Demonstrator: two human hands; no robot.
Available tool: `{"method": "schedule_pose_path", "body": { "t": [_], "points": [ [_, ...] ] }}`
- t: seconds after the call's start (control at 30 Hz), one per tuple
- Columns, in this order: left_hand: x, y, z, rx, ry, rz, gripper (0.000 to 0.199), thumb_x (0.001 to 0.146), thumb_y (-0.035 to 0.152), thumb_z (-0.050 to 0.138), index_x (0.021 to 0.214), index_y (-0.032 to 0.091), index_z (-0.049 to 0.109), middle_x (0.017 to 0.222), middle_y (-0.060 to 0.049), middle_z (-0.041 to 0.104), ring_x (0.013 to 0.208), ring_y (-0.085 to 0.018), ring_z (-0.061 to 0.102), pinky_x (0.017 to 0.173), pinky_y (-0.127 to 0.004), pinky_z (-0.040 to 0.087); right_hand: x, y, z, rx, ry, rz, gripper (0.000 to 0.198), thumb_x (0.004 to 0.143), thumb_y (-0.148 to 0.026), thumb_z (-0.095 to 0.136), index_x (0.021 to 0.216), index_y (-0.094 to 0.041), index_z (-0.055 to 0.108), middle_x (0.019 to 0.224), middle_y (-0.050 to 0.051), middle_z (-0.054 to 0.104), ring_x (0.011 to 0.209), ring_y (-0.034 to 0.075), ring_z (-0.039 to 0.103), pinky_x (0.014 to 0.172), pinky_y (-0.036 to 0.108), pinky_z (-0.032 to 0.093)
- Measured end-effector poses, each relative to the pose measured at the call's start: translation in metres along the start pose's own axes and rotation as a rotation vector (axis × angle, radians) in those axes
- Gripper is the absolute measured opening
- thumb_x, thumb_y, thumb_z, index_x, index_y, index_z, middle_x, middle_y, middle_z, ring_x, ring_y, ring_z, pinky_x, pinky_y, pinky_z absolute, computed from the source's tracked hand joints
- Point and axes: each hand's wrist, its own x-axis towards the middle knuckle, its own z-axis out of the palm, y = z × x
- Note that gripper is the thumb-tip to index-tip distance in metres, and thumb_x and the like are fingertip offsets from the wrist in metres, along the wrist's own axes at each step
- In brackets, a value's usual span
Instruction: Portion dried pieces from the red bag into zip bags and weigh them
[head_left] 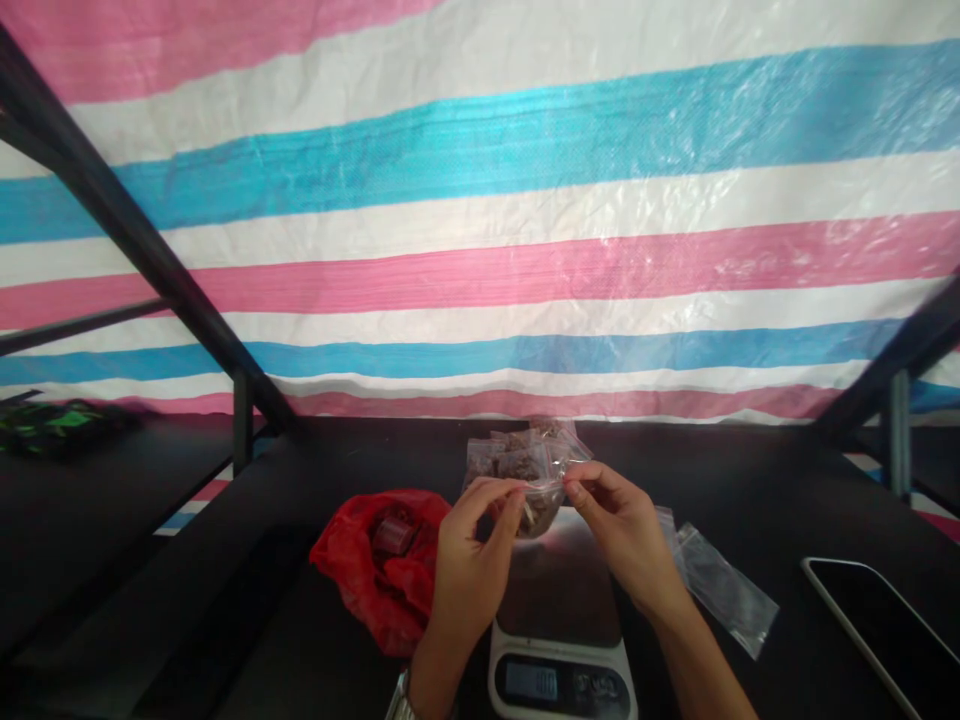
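A small clear zip bag [537,515] with brownish dried pieces inside hangs between my two hands, over the far end of a digital kitchen scale [559,600]. My left hand [480,540] pinches the bag's top edge at its left corner. At the right corner, thumb and forefinger of my right hand [619,525] pinch the same edge. Digits are lit on the scale's display, too blurred to read surely. Behind the held bag lies a pile of similar filled zip bags [517,455], partly hidden by it.
An open red plastic bag [390,570] with a reddish container inside sits at left. Flat clear zip bags [727,590] lie to the right, near a phone [885,620]. Black metal bars [150,240] flank the black table [360,445]; a striped sheet [480,280] hangs behind.
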Motion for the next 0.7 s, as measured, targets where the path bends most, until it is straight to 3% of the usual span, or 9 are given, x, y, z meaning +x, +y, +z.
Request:
{"method": "schedule_pose_path", "body": {
  "t": [0.2, 0.3, 0.4, 0.57, 0.7],
  "points": [
    [-0.003, 0.004, 0.003, 0.063, 0.127, 0.035, 0.014, 0.094, 0.03, 0.071, 0.087, 0.024, 0.081, 0.095, -0.004, 0.076, 0.093, -0.018, 0.07, 0.08, -0.025, 0.055, -0.007, -0.007, 0.013, -0.127, 0.097, -0.122, 0.033, 0.096, -0.055, 0.066, 0.087, -0.022, 0.068, 0.081, 0.003, 0.067, 0.076, 0.02, 0.062, 0.073, 0.032, 0.051],
    [-0.004, 0.003, 0.004, 0.041, 0.184, -0.011, 0.018, 0.096, 0.035, 0.07, 0.09, 0.022, 0.08, 0.093, -0.004, 0.077, 0.088, -0.018, 0.07, 0.078, -0.026, 0.055, -0.009, -0.01, 0.019, -0.089, 0.113, -0.138, 0.025, 0.095, -0.047, 0.069, 0.104, -0.024, 0.07, 0.091, 0.004, 0.071, 0.081, 0.02, 0.064, 0.076, 0.033, 0.053],
    [-0.004, 0.001, 0.002, 0.002, 0.183, -0.078, 0.022, 0.096, 0.039, 0.068, 0.092, 0.02, 0.079, 0.091, -0.004, 0.077, 0.082, -0.017, 0.07, 0.075, -0.027, 0.056, -0.01, -0.011, 0.023, -0.008, 0.07, -0.132, 0.032, 0.093, -0.043, 0.072, 0.12, -0.026, 0.066, 0.095, 0.003, 0.07, 0.081, 0.019, 0.064, 0.077, 0.033, 0.054],
    [-0.003, 0.0, -0.004, -0.031, 0.172, -0.107, 0.021, 0.094, 0.04, 0.071, 0.091, 0.02, 0.079, 0.087, -0.004, 0.077, 0.078, -0.017, 0.07, 0.074, -0.026, 0.057, -0.012, -0.011, 0.029, 0.005, 0.08, -0.152, 0.021, 0.091, -0.036, 0.072, 0.107, -0.027, 0.061, 0.084, -0.002, 0.065, 0.074, 0.017, 0.056, 0.071, 0.03, 0.049],
    [-0.002, 0.001, -0.004, -0.073, 0.149, -0.144, 0.022, 0.093, 0.04, 0.072, 0.092, 0.02, 0.079, 0.088, -0.004, 0.079, 0.079, -0.017, 0.072, 0.074, -0.026, 0.058, -0.013, -0.016, 0.033, 0.042, 0.093, -0.18, 0.025, 0.092, -0.032, 0.07, 0.113, -0.029, 0.057, 0.085, -0.002, 0.064, 0.073, 0.016, 0.056, 0.07, 0.03, 0.049]
  ]
}}
